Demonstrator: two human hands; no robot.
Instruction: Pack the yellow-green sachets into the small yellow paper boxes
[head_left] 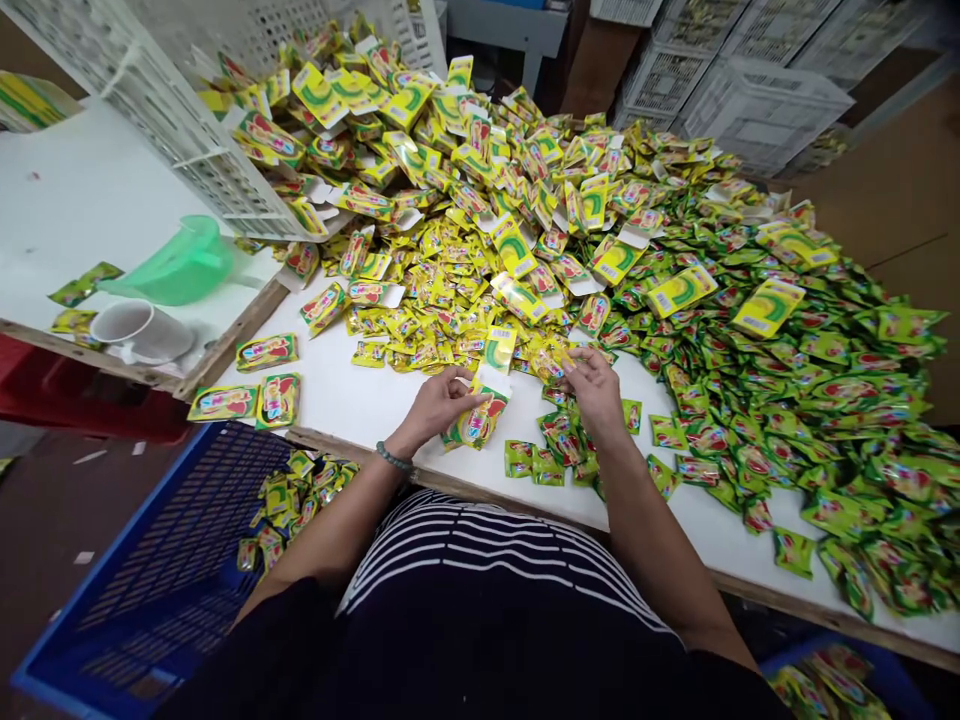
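left hand closed on an open box; right of the box, right hand pinching a yellow packet; beyond the box, heaped sachets on the counter.

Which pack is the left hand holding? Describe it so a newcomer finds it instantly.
Go to the white table, to its near edge in front of the striped garment. There the left hand, wearing a beaded bracelet, grips the pack, printed in red, yellow and green. Unlike the three similar packs lying loose to its left, this one is held.
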